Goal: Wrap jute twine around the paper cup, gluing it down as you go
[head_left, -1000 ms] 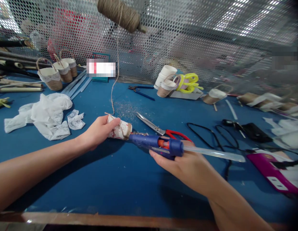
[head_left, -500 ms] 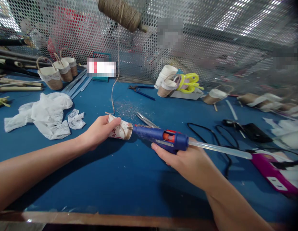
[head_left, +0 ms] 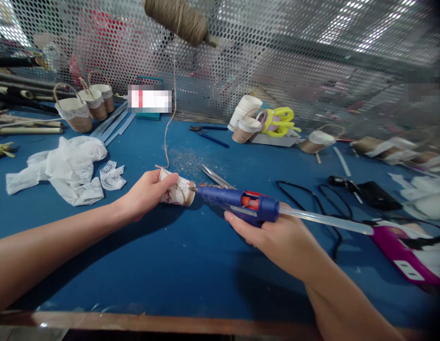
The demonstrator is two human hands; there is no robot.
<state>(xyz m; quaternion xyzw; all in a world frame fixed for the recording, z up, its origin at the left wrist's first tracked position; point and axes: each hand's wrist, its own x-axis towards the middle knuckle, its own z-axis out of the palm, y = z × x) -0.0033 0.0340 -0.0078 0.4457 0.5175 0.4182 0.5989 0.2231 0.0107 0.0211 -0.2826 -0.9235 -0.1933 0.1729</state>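
Observation:
My left hand is closed around a small paper cup, which lies tilted on its side with printed marks on its wall. Twine runs down to the cup from a hanging spool, and some is wound about the end facing right. In my right hand is a blue hot glue gun, a clear glue stick jutting from its back. The gun's nozzle is at the twine-wound end of the cup; whether it touches I cannot tell. Behind the gun lie scissors, their handles mostly hidden.
Pliers lie farther back. White lace is heaped at left, before several twine-wrapped cups. A black cord and a purple power strip occupy the right. Perforated metal mesh stands behind.
The glue gun has shifted right and slightly up along the cup's end, now covering the scissors' red handles. The left hand and cup have barely moved; the last half second is nearly still.

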